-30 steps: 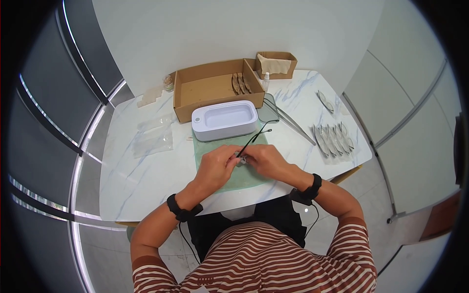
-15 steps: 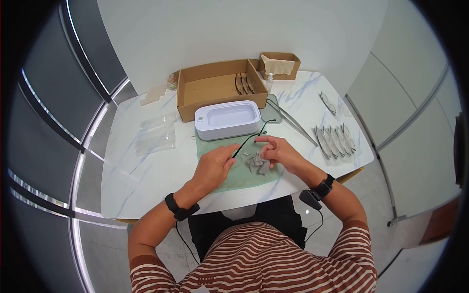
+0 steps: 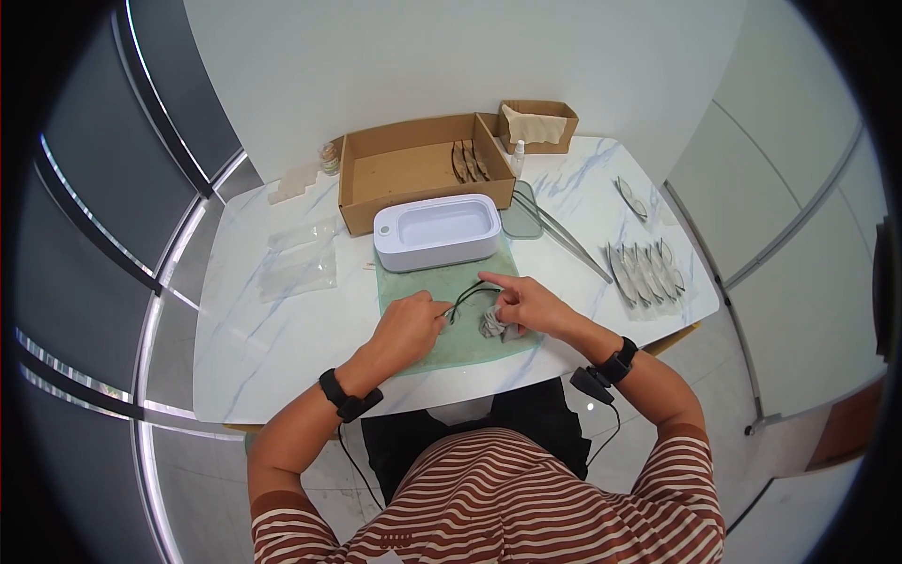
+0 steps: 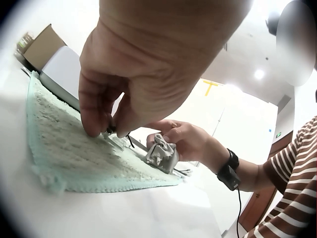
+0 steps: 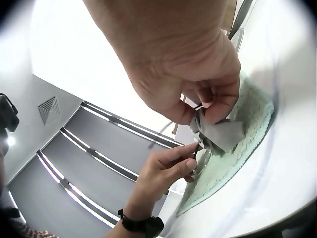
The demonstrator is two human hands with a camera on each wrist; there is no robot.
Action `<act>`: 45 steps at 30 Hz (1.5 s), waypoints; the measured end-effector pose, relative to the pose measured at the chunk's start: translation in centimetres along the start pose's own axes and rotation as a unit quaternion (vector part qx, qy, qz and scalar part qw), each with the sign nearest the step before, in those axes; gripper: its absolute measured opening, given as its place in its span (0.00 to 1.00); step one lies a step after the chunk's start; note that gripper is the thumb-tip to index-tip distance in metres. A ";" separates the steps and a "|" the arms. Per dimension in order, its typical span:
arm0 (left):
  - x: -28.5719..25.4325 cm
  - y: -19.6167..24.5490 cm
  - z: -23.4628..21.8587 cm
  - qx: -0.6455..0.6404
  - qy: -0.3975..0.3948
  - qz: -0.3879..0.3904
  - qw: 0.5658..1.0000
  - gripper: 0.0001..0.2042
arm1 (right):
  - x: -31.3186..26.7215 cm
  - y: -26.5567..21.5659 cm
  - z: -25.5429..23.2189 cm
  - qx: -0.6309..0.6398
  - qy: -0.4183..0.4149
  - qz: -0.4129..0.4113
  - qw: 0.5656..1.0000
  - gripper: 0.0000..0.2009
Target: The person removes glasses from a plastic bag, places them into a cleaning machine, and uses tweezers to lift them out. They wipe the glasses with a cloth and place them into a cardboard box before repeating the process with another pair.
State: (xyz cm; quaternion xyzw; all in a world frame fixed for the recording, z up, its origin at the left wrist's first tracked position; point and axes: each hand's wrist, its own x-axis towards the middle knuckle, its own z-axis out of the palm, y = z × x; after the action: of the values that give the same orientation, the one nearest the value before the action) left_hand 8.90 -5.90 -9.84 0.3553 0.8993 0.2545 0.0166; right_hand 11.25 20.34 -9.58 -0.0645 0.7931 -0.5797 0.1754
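Note:
Dark-rimmed glasses [image 3: 467,294] are held low over the green cloth [image 3: 427,359]. My left hand [image 3: 407,331] pinches them at their left side; in the left wrist view its thumb and fingertips meet on a small dark part. My right hand [image 3: 536,305] grips a crumpled grey cloth [image 3: 492,324], its index finger stretched out to a thin dark temple. In the right wrist view the grey cloth [image 5: 223,135] hangs from the thumb and fingers, close beside the left hand [image 5: 166,171]. The lenses are partly hidden.
Behind the green cloth stands a white basin-like device [image 3: 437,252], with a cardboard box [image 3: 376,207] holding glasses behind it. Tweezers [image 3: 573,244] and several wrapped glasses [image 3: 645,273] lie to the right, clear plastic bags [image 3: 299,263] to the left. A spray bottle [image 3: 519,162] stands at the back.
The hands parted, uncovering the grey cloth. The glasses' temples swung from pointing up and away to lying lower, toward my right hand, which has come down and now grips the grey cloth.

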 end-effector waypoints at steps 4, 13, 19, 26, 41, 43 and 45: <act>0.2 -1.3 0.0 -0.085 0.035 -0.021 0.996 0.10 | 0.5 0.3 0.1 -0.047 -0.039 0.010 0.998 0.39; 1.7 0.3 0.3 0.051 0.016 0.010 0.999 0.10 | -0.3 -1.5 -0.3 -0.043 -0.052 0.010 0.998 0.34; 2.4 -0.1 -0.8 -0.098 0.051 -0.059 0.992 0.10 | -2.3 -3.3 -2.0 0.101 0.063 -0.106 0.987 0.21; 2.6 0.0 -0.7 -0.507 -0.127 -0.169 0.836 0.12 | -1.1 -3.8 -1.2 0.024 0.240 -0.271 0.932 0.13; 2.6 -0.3 0.2 -0.535 -0.086 -0.175 0.822 0.09 | -2.2 -4.1 3.5 -0.304 0.148 -0.480 0.809 0.20; 2.6 1.1 -0.7 -0.594 -0.049 -0.194 0.779 0.10 | -3.1 -4.5 3.8 -0.311 0.113 -0.477 0.815 0.20; 3.0 0.9 -0.9 -0.589 -0.037 -0.188 0.785 0.11 | -3.4 -4.6 3.6 -0.317 0.078 -0.472 0.819 0.20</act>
State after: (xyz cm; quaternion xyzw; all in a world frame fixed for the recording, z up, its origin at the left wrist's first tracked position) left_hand 7.06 -3.81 -8.15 0.1096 0.6220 0.7135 0.3033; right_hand 15.20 16.68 -5.48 -0.4379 0.8162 -0.3115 -0.2123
